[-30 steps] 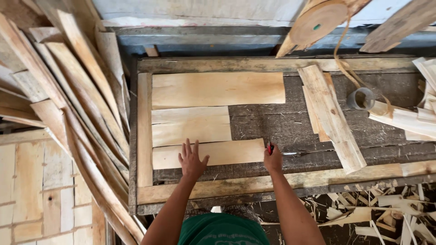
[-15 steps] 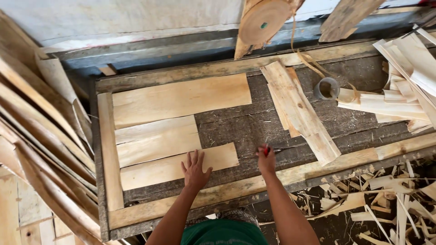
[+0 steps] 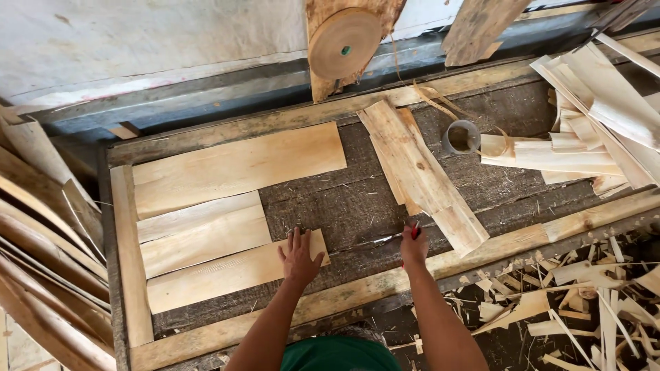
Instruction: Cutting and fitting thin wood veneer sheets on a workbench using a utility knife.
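Observation:
My left hand (image 3: 300, 257) lies flat, fingers spread, on the right end of the nearest pale veneer strip (image 3: 220, 275) inside a shallow wooden frame (image 3: 357, 285). My right hand (image 3: 414, 247) is closed around a small red-handled knife (image 3: 405, 237), its blade pointing left toward the strip's end over the dark base board. Two more veneer sheets (image 3: 234, 165) lie flat above the near strip, filling the frame's left part.
A loose veneer piece (image 3: 419, 172) lies diagonally in the frame's middle. A tape roll (image 3: 462, 136) and stacked veneer strips (image 3: 584, 130) sit at the right. Curved veneer sheets (image 3: 41, 247) pile at the left. Scraps (image 3: 570, 302) litter the floor. A wooden disc (image 3: 347, 41) hangs above.
The view has swung to the right, so the frame sits further left. My hands stay on the near strip and knife, with the right hand a little farther right of the strip.

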